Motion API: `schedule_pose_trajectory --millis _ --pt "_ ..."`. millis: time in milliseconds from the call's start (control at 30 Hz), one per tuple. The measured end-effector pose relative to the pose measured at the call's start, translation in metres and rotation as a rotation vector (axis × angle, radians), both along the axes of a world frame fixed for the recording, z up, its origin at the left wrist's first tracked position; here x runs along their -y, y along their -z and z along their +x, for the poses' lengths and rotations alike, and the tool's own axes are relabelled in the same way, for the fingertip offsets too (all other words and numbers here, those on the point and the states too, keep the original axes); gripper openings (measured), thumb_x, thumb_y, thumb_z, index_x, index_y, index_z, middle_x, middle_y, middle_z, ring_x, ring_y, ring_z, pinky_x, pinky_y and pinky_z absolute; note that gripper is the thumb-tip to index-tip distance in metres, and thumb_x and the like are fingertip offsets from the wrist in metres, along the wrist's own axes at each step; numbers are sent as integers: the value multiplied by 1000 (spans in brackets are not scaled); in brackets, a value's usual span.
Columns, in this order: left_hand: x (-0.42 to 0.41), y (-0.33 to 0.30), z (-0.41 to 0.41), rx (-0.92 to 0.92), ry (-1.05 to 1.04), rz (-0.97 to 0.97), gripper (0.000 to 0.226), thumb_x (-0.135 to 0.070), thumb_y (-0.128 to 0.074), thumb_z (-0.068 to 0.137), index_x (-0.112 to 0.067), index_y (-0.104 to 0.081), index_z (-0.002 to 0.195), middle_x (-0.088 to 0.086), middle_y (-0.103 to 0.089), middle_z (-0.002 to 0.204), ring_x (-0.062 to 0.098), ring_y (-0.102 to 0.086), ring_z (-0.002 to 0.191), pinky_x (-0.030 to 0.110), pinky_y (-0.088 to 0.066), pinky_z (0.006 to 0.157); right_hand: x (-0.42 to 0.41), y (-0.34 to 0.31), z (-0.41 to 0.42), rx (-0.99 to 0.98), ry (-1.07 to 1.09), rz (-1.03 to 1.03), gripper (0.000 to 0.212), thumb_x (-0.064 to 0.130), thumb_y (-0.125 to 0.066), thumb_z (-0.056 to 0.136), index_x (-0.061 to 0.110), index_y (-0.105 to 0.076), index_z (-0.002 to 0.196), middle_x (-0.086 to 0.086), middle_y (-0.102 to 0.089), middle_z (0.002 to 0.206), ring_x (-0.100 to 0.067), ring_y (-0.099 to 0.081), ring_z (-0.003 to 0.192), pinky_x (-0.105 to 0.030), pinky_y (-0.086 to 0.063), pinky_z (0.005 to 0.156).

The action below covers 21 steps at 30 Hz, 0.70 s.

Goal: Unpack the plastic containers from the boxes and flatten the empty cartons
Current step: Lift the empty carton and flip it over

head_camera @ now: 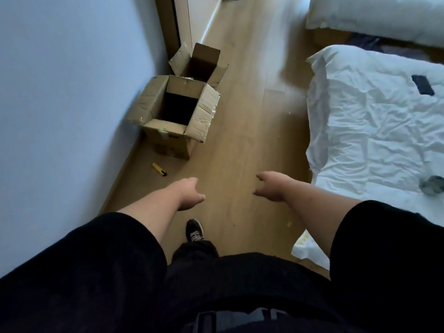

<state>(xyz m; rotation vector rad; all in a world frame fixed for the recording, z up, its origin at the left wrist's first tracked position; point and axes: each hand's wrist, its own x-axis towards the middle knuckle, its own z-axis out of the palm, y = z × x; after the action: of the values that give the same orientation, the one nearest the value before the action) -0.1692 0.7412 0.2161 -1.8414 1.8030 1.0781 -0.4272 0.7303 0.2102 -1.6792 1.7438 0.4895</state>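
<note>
A dark lap and black sleeves fill the bottom of the view, and one black shoe (195, 230) stands on the wooden floor (242, 131) just ahead. Both bare forearms reach forward over the boards. The left hand (189, 194) hangs loose with the thumb sticking out to the side; its fingers curl downward and hold nothing. The right hand (270, 187) is likewise empty — fingers loosely bent and slightly apart, thumb pointing inward. Neither hand touches anything.

A crumpled white bag (308, 248) lies on the floor beside the right arm, at the edge of a bed with rumpled white sheets (365, 131). A dark flat object (422, 84) rests on those sheets.

Further on, near the blue-grey wall (67, 92), a yellow utility knife (159, 169) lies on the floor. Beyond it stands the nearer carton (171, 118), upright with all four flaps open; its inside is too dark to tell what it contains. Touching it from behind is the farther carton (199, 63), also open — no plastic containers show in either.
</note>
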Motion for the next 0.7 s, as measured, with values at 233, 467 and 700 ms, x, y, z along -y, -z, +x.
schedule_pose_trajectory --millis 233,467,700 --pt "122 10 45 37 -33 29 72 -38 -54 96 -14 -21 156 11 -29 159 30 -32 145 40 -32 114 116 -9 36 15 45 -37 70 38 -60 94 16 -30 155 -7 -39 155 -28 -41 139 -38 -38 111" --pt "214 -2 55 37 -32 0 67 -32 -57 96 -14 -28 153 12 -36 155 31 -38 141 41 -36 111 194 -26 41 19 75 -62 69 32 -59 93 18 -31 154 -6 -40 155 -27 -42 139 -37 -40 110" --pt "284 3 32 12 -107 2 65 -32 -57 95 -13 -31 152 13 -39 153 31 -40 139 40 -37 111 277 -13 24 12 -21 -47 70 30 -60 91 21 -30 154 -5 -39 154 -26 -42 138 -37 -41 108"
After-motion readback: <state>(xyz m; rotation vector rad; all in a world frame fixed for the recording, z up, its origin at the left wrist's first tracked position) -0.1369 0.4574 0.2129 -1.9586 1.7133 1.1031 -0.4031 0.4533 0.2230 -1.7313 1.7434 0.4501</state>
